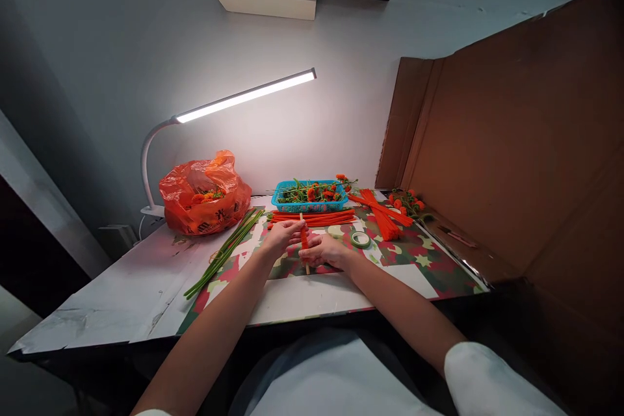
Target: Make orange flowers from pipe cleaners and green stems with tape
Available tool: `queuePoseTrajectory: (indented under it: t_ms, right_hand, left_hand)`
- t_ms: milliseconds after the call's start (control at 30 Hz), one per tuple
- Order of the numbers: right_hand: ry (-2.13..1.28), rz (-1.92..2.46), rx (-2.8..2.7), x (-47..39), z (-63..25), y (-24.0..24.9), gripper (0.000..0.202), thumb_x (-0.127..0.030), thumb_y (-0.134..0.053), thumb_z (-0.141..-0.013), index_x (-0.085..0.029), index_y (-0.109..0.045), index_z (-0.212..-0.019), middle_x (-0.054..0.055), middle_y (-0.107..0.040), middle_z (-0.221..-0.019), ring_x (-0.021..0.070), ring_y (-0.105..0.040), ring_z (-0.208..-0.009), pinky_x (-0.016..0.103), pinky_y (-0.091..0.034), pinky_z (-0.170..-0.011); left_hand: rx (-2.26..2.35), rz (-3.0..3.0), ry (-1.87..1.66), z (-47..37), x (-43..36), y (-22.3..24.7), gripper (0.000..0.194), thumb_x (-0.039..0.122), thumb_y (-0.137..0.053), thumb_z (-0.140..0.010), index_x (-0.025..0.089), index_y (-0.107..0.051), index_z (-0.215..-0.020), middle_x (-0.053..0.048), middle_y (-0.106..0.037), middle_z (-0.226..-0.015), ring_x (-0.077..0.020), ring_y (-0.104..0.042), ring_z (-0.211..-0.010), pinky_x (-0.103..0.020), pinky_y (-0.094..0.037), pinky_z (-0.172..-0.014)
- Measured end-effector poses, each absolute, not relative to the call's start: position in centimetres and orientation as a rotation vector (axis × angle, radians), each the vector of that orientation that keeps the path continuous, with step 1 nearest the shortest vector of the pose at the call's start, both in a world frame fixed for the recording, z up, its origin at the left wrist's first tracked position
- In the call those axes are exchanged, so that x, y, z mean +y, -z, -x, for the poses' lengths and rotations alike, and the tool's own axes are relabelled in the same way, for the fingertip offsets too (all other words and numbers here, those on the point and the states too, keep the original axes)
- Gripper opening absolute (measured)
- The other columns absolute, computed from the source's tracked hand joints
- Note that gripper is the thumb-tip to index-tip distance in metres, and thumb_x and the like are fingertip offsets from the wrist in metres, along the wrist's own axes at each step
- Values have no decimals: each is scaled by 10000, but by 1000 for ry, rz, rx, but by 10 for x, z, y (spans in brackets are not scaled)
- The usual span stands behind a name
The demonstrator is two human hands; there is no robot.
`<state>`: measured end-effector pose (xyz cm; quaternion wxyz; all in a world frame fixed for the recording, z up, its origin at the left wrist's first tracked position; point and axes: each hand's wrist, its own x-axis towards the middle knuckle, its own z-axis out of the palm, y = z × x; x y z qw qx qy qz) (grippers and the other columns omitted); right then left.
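Note:
A thin pale wooden stick (pixel 307 268) with fuzzy orange pipe cleaner (pixel 304 237) wound round its middle stands nearly upright between my hands. My left hand (pixel 285 237) pinches it near the upper end, fingertips pressed against the orange winding. Lower down, my right hand (pixel 325 251) closes on the same stick from the right, and its curled fingers hide part of the winding. Just behind lies a row of orange pipe cleaners (pixel 322 218). A roll of green tape (pixel 361 240) rests to the right of my right hand.
Behind stands a blue basket (pixel 287 207) of orange flowers with green stems. An orange plastic bag (pixel 195 214) and green stems (pixel 221 257) lie left. More orange pipe cleaners (pixel 385 218) lie right, near a cardboard wall (pixel 511 136). A lit lamp (pixel 248 96) reaches over the table.

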<state>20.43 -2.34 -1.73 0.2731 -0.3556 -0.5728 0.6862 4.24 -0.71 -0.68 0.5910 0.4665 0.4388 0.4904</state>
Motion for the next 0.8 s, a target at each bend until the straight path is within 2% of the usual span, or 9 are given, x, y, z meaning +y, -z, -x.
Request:
queuePoseTrajectory:
  t_ms: [133,300,467,600,800]
  right_hand:
    - [-1963,825,-1482,-21,-208,19,386,-342,-845,-517,-118,-633,-751,28,-648,-670,102,-583,-583,216,-444,-544]
    - [-2013,716,-1410,-18,-211,21,407,-331,-839,-557,-145,-643,-862,23,-667,-744,113,-632,-678,227,-482,-649]
    - [-2165,539,-1457,-22,-213,15,375,-345,-744,-711,-149,-628,-1009,84,-688,-937,148,-666,-826,267,-488,-764]
    - [-2282,403,-1502,-26,-216,7,449,-256,-764,-690,-139,-603,-1093,109,-668,-1056,169,-649,-964,279,-465,-870]
    - [-2264,454,-1516,-23,-218,9,441,-230,-784,-661,-137,-609,-1056,89,-685,-994,153,-658,-909,279,-480,-840]
  left_hand:
    - [860,-1077,-1109,-42,-10,3,236,313,-689,-762,125,-657,-901,-88,-702,-838,-118,-650,-664,-208,-503,-625]
    - [644,-1032,-1044,-39,-12,-2,278,191,-658,-787,123,-626,-1055,-94,-699,-895,-129,-673,-728,-209,-527,-670]
    - [625,-961,-1142,-37,-10,-2,196,159,-639,-795,119,-636,-987,-57,-689,-823,-92,-649,-637,-178,-530,-619]
    - [601,-944,-1116,-36,-11,-3,203,151,-644,-787,126,-639,-989,-42,-680,-791,-95,-648,-635,-179,-535,-612]
    - [619,-987,-1132,-37,-11,-3,231,132,-634,-790,112,-642,-1021,-69,-690,-835,-92,-641,-644,-182,-526,-622]
